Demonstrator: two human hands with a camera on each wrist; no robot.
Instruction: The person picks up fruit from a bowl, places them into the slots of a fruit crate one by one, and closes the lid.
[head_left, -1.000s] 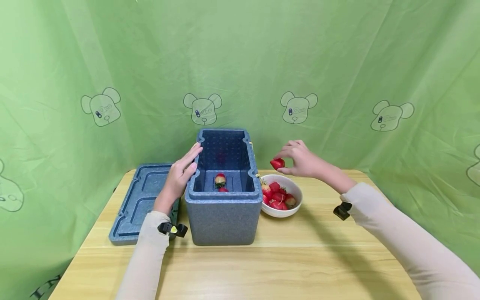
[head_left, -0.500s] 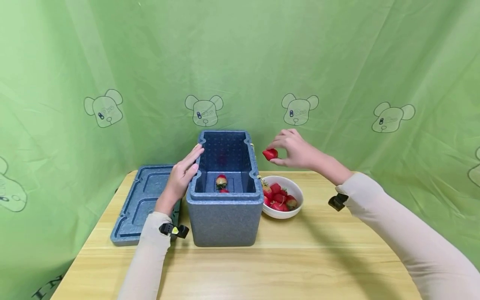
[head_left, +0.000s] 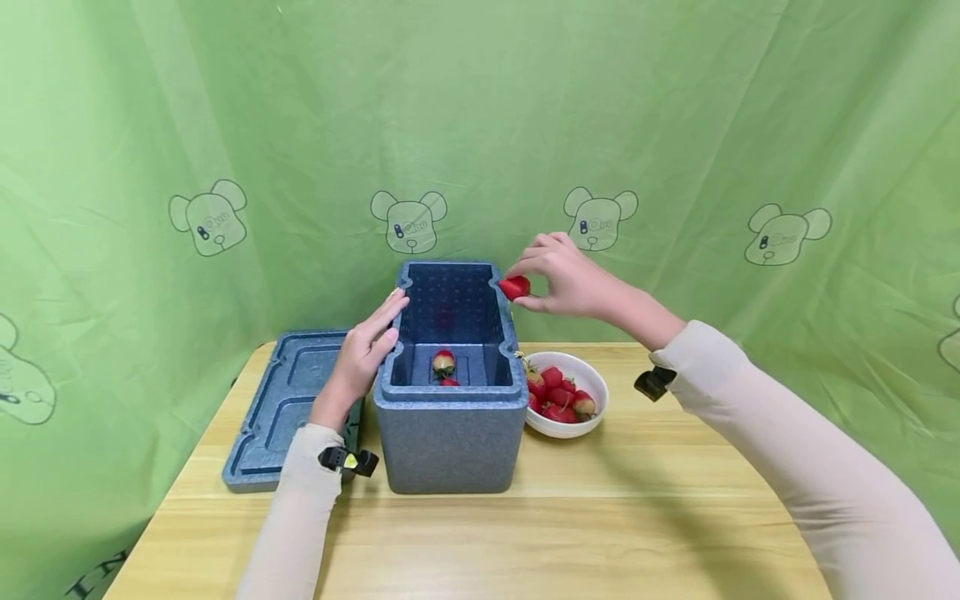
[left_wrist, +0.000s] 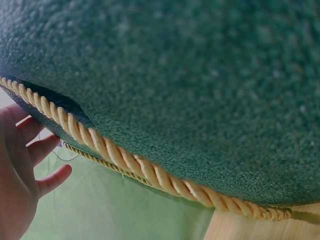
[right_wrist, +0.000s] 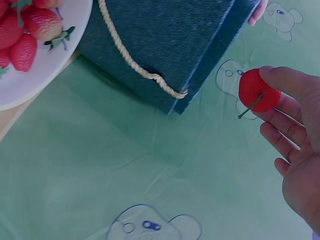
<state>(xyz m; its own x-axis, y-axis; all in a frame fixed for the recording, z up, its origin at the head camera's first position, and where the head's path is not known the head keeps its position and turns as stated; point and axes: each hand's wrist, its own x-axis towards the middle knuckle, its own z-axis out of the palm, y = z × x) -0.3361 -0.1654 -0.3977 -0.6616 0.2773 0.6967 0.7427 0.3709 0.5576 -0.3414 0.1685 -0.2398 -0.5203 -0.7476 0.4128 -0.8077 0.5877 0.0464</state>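
Observation:
A red strawberry (head_left: 514, 287) with a green stem is pinched between the thumb and fingers of my right hand (head_left: 566, 279), in the air by the right rim of a blue-grey foam box (head_left: 450, 446). My left hand (head_left: 360, 354) rests on the box's left rim, its fingers (left_wrist: 42, 147) fairly straight. Inside the open box lie a red-and-pale strawberry (head_left: 444, 362) and part of another red one. To the right of the box stands a white bowl (head_left: 562, 431) with several strawberries (head_left: 558, 396) in it.
The box's lid (head_left: 281, 417) lies on the wooden table (head_left: 450, 542) to the left. A twisted rope handle (left_wrist: 140, 165) hangs along the box's side. Behind the table hangs a green cloth (head_left: 480, 108) with printed bear heads.
My right hand has risen and moved left, carrying the strawberry from above the bowl to the box's right rim. The left hand stays on the left rim.

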